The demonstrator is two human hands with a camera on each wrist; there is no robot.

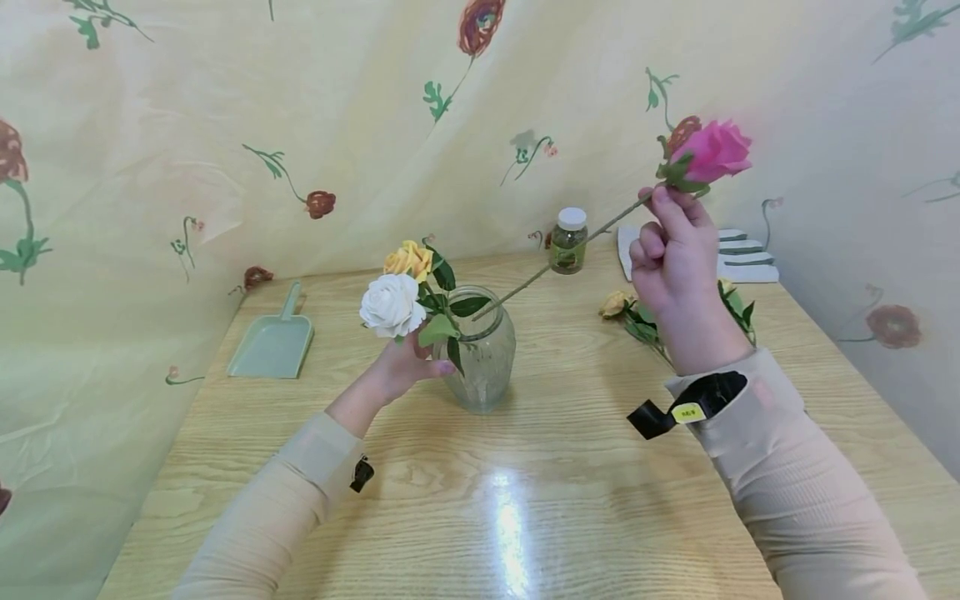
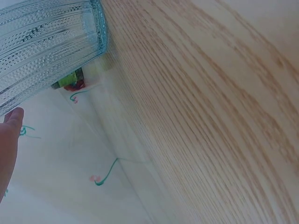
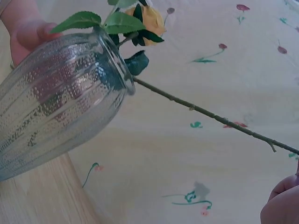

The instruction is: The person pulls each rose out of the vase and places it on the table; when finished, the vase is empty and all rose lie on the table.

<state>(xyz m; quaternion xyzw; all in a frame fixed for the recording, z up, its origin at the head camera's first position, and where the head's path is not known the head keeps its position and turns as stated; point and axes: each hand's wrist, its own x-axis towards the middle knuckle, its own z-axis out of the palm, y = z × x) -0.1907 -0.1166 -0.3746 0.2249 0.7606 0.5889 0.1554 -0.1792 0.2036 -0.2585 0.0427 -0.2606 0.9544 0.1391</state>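
Note:
A clear ribbed glass vase [image 1: 487,371] stands upright on the table, a white rose [image 1: 392,305] and a yellow rose [image 1: 409,259] leaning out over its left rim. My left hand [image 1: 397,367] holds the vase's left side near the top; leaves and blooms partly cover the fingers. Up to the right, my right hand [image 1: 675,258] pinches a pink rose [image 1: 716,152] by its stem just under the bloom. The long bare stem [image 3: 205,111] slants down to the left, its lower end at the vase's mouth. The left wrist view catches only some fingers [image 2: 14,121] beside the glass.
On the left lies a pale green dustpan [image 1: 272,343]. A small jar with a white lid [image 1: 570,242] stands at the back. Behind my right forearm are more yellow flowers [image 1: 617,305] and a white and green striped item [image 1: 746,258]. Patterned cloth hangs behind the table.

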